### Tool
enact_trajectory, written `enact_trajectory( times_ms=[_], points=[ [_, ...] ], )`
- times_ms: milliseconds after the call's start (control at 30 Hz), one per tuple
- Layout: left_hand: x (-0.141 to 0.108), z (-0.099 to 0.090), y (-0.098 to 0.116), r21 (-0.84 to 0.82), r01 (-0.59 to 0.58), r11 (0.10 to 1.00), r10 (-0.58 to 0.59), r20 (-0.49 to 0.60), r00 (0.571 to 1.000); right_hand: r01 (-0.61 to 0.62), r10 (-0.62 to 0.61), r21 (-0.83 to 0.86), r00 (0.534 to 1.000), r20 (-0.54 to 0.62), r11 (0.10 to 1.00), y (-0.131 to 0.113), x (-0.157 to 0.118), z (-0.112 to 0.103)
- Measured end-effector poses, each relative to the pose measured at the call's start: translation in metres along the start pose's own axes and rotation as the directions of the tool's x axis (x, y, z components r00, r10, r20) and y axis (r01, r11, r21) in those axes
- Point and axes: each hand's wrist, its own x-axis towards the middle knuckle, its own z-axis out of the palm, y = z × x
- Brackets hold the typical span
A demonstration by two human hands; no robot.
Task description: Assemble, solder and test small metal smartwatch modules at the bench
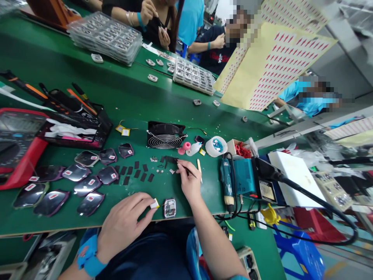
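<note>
My left hand (129, 221), with a blue wrist strap, pinches a small white battery (154, 203) with yellow edges between thumb and fingers. Just right of it lies an opened small electronic device (169, 208) with its circuit board showing; a thin reddish wire runs from it toward the battery. My right hand (189, 179) is closed round dark tweezers (188, 170). Their tip reaches a row of black pads (170, 160). Several loose black pads (136, 174) lie to the left, and small metal parts (153, 159) sit close by. A pale stick (199, 170) lies right of my right hand.
Dark glossy covers (76, 172) lie at left by a pen holder (101, 130) and red multimeter (20, 147). A fan (166, 135), white tub (216, 146), electric screwdriver (226, 181) and teal box (244, 177) stand beyond and right. Co-workers sit opposite, behind stacked trays (101, 39).
</note>
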Motion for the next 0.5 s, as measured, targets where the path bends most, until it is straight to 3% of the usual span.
enact_trajectory(
  times_ms=[167, 267, 333, 400, 500],
  points=[
    [0.002, -0.002, 0.001, 0.001, -0.004, 1.0, 0.004, -0.026, 1.0, -0.065, 0.075, 0.105, 0.993, -0.091, 0.992, -0.007, -0.008, -0.01],
    [0.003, -0.002, 0.002, 0.008, -0.003, 1.0, 0.003, -0.017, 1.0, -0.023, 0.028, 0.148, 0.999, -0.033, 0.989, -0.031, -0.029, -0.02],
    [0.003, -0.002, 0.002, 0.008, -0.011, 1.0, 0.011, 0.002, 1.0, 0.064, -0.078, 0.185, 0.994, 0.072, 0.981, -0.057, -0.047, -0.03],
    [0.003, -0.003, 0.002, 0.006, -0.021, 1.0, 0.02, 0.048, 0.999, 0.187, -0.247, 0.239, 0.935, 0.255, 0.953, -0.084, -0.065, -0.043],
    [0.006, -0.005, 0.002, 0.031, -0.028, 0.999, 0.024, 0.125, 0.992, 0.292, -0.453, 0.359, 0.709, 0.54, 0.886, -0.113, -0.084, -0.062]
  ],
)
